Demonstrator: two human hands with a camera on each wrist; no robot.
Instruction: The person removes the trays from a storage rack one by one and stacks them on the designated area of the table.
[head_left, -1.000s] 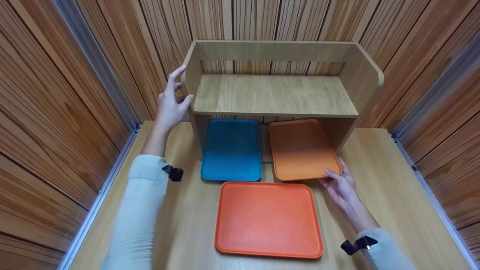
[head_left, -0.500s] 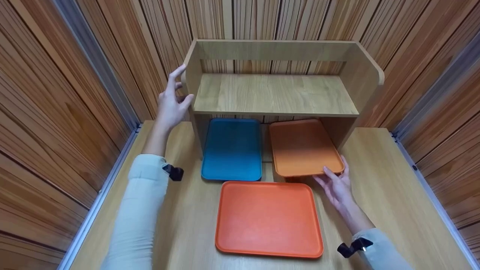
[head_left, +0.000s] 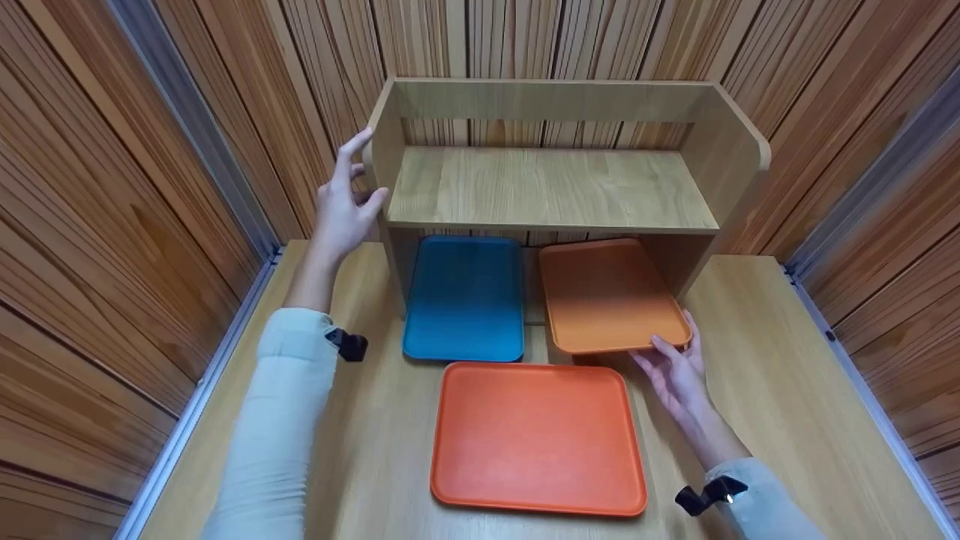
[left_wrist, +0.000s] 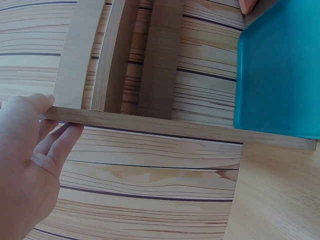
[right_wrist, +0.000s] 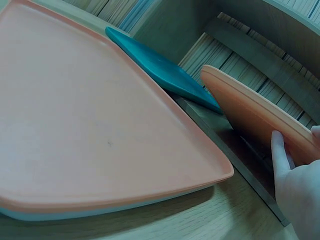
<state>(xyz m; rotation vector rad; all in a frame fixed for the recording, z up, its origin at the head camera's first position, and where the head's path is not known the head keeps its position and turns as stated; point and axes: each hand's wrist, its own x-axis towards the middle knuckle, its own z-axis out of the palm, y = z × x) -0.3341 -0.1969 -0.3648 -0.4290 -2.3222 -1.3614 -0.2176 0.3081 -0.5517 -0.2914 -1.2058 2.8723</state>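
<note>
My left hand (head_left: pixel 345 214) grips the left side panel of a two-tier wooden shelf (head_left: pixel 551 187). In the left wrist view, thumb and fingers lie on opposite sides of the panel's edge (left_wrist: pixel 165 125). My right hand (head_left: pixel 679 379) holds the front right corner of an orange tray (head_left: pixel 611 300), thumb on top and fingers beneath. That tray slants in the shelf's lower right half, its front edge raised, as the right wrist view (right_wrist: pixel 260 112) shows its underside. Beside it, a blue tray (head_left: pixel 465 300) lies in the lower left half, its front sticking out.
A larger red-orange tray (head_left: pixel 536 439) lies flat on the wooden table (head_left: pixel 382 465) before the shelf. Beneath its rim a pale bluish edge (right_wrist: pixel 115 207) shows in the right wrist view. Plank-patterned walls (head_left: pixel 150 262) stand at the back and both sides.
My right hand has shifted slightly forward and left, and the orange tray's front edge has risen a little and moved slightly right. The left hand keeps its place on the shelf.
</note>
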